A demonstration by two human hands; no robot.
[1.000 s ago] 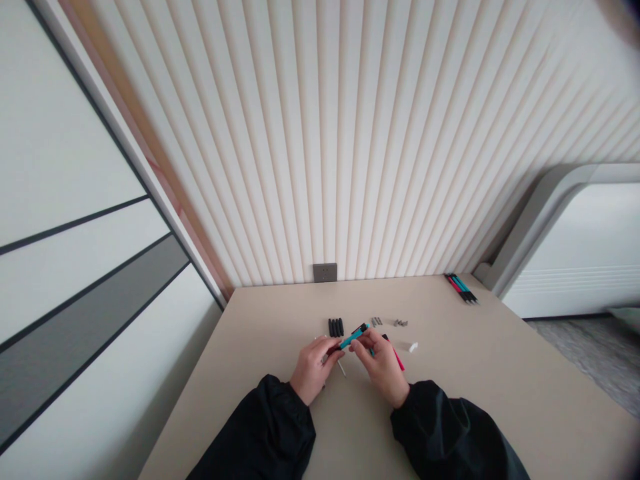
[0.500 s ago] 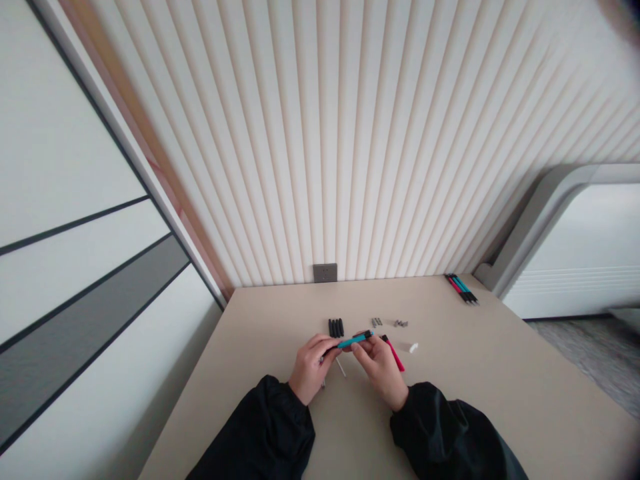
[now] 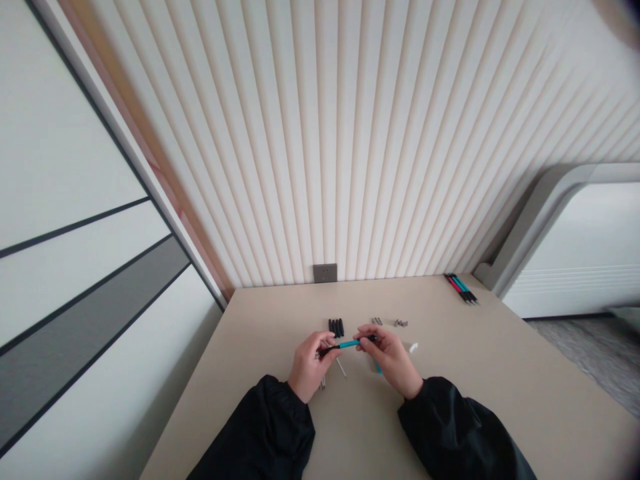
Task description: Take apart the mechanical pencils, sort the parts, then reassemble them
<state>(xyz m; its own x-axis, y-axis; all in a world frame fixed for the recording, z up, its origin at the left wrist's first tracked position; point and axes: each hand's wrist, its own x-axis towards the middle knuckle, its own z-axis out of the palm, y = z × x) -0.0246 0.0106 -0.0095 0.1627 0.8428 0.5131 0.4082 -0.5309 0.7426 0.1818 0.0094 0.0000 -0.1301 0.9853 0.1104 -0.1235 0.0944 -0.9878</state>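
Note:
A teal pen [image 3: 349,344] with black ends lies level between my two hands above the beige table [image 3: 500,373]. My left hand [image 3: 310,367] pinches its black left end. My right hand [image 3: 393,357] pinches its right end, fingers closed. A thin white refill [image 3: 341,367] lies on the table just below the pen. Several black grip sleeves [image 3: 336,327] lie side by side just beyond my left hand. Small grey parts [image 3: 395,323] and a white piece [image 3: 413,347] rest past my right hand.
A bunch of finished red and teal pens [image 3: 463,288] lies at the far right corner of the table. A ribbed white wall with a grey socket plate [image 3: 325,272] stands behind the table. A white cabinet [image 3: 575,247] sits to the right.
The pen has tipped from a slant to level. My right hand shifted right and now covers the red pen that lay beside it. My left hand stayed put.

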